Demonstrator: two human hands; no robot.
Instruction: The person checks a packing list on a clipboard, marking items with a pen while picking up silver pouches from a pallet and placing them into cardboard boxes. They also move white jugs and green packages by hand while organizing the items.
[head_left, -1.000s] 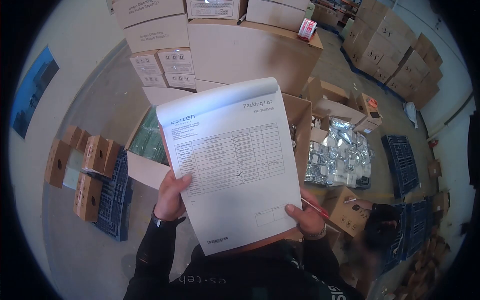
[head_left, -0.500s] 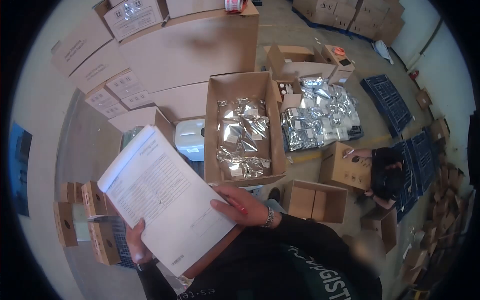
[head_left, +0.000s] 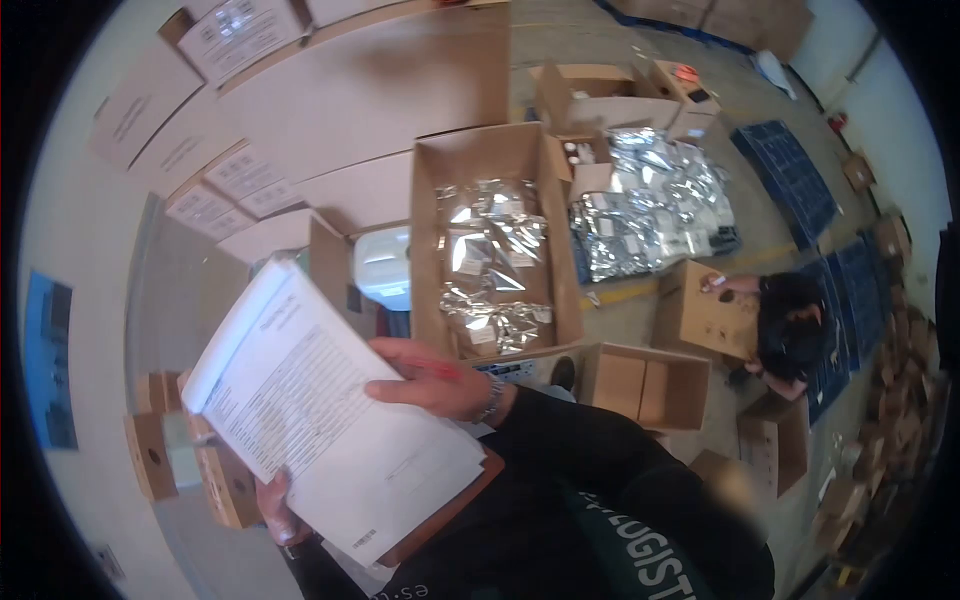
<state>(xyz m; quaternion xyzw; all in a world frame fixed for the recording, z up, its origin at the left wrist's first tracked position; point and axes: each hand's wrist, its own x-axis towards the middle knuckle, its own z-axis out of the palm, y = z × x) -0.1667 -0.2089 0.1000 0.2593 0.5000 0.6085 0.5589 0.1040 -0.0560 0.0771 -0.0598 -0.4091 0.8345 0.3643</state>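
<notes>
A brown clipboard [head_left: 440, 515] carries a stack of printed sheets, the top one a packing list [head_left: 330, 420] with a table. My left hand [head_left: 280, 510] grips the lower left edge of the clipboard, thumb on top of the paper. At the right edge of the sheets is my right hand [head_left: 435, 382], closed around a red pen [head_left: 428, 368], with its thumb lying on the paper. Just beyond the papers stands an open cardboard box [head_left: 427, 240], holding several shiny silver foil bags [head_left: 490, 250].
More silver bags [head_left: 650, 210] lie on a pallet to the right. An open carton [head_left: 645, 390] stands nearer me. Another person [head_left: 790, 320] handles a cardboard box [head_left: 705, 305]. Large stacked cartons [head_left: 370, 95] rise ahead and left. Blue pallets [head_left: 785, 180] lie at far right.
My right hand has moved left and up along the sheet's right edge, with the pen still in it. The clipboard has shifted slightly left, and the camera view has moved a little.
</notes>
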